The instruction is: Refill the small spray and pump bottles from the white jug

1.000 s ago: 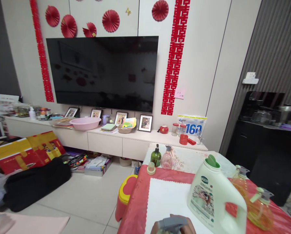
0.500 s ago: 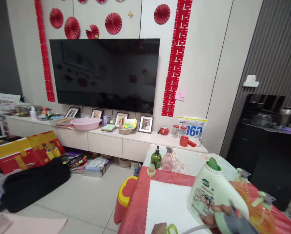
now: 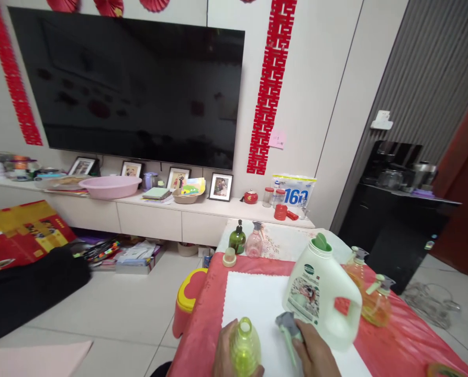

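Note:
My left hand [image 3: 228, 351] is wrapped round a small yellow-green spray bottle [image 3: 244, 345] whose neck is bare, at the near edge of the table. My right hand [image 3: 316, 353] grips the grey trigger spray head [image 3: 287, 323], with its dip tube hanging down, just right of the bottle. Both sit over a white mat [image 3: 257, 309] on the red tablecloth [image 3: 202, 324]. A big white detergent jug [image 3: 320, 296] with a green cap stands right behind my right hand.
Two amber spray bottles [image 3: 375, 301] stand right of the jug. A dark green pump bottle [image 3: 237, 238], a pink spray bottle [image 3: 254, 242] and a small cup [image 3: 229, 257] stand at the table's far end. A red and yellow stool [image 3: 187, 303] sits left of the table. TV [image 3: 132, 84] and low cabinet [image 3: 159, 222] beyond.
My view has tilted down and shifted right. The green bottle in my left hand has risen into view, and my right hand has brought the detached grey spray head beside it.

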`<state>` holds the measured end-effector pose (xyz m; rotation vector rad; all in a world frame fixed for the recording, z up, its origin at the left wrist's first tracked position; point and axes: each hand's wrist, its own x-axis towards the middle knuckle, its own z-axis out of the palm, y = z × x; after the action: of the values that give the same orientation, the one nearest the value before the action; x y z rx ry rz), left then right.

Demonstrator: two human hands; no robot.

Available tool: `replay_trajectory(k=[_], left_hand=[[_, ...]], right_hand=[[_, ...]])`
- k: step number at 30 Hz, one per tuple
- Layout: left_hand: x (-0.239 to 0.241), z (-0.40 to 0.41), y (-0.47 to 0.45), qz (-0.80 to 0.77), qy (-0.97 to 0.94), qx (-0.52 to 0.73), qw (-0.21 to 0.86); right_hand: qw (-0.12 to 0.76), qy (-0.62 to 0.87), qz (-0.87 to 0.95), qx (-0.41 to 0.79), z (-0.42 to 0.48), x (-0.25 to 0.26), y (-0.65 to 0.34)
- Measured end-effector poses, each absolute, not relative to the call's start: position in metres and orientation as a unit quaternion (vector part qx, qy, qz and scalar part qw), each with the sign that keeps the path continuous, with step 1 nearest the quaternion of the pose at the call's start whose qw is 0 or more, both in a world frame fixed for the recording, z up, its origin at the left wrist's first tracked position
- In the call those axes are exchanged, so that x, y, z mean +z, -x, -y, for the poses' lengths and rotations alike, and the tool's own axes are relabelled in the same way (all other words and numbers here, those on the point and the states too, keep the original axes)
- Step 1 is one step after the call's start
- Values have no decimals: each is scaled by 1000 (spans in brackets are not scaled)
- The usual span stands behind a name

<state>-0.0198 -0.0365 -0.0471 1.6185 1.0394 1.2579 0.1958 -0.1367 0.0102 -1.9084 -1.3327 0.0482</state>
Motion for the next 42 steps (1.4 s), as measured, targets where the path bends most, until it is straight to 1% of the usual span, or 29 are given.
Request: replay_trajectory(k=[3, 7, 12, 15, 18, 20, 24, 27, 30, 33, 37, 42], left_hand=[[-44, 39, 18, -414, -642, 509, 395], [-35, 43, 17, -424, -650, 509, 374], [-20, 50, 18, -436, -643, 500, 384], [-13, 52, 21, -437, -648, 489, 387], [-13, 48, 25, -427, -671, 465, 389], [-18, 44, 27, -422, -686, 448, 388], [-25, 40, 27, -414, -695, 459, 369], [-22, 41, 27, -406, -699, 461, 367], [-12, 44, 27, -391, -714, 441, 378], [-6, 45, 26, -386, -718, 446, 371], [-3, 47, 25, -383, -720, 446, 369], [-1, 49, 23, -388, -713, 455, 366]], right_hand=[[377, 758, 532, 10, 129, -3, -173], [392, 756, 524, -9, 126, 3, -149], [455, 734, 501, -56, 144, 48, -157], [516, 738, 418, -123, 165, 83, -184], [553, 753, 310, -177, 179, 101, -221], [559, 765, 277, -159, 181, 99, -245], [538, 793, 283, -29, 170, 82, -278], [522, 805, 279, 41, 158, 76, -287], [527, 803, 267, 79, 149, 77, -288], [544, 800, 240, 82, 141, 81, -284], [572, 794, 202, 46, 141, 90, -274], [601, 776, 191, -10, 159, 118, -264]])
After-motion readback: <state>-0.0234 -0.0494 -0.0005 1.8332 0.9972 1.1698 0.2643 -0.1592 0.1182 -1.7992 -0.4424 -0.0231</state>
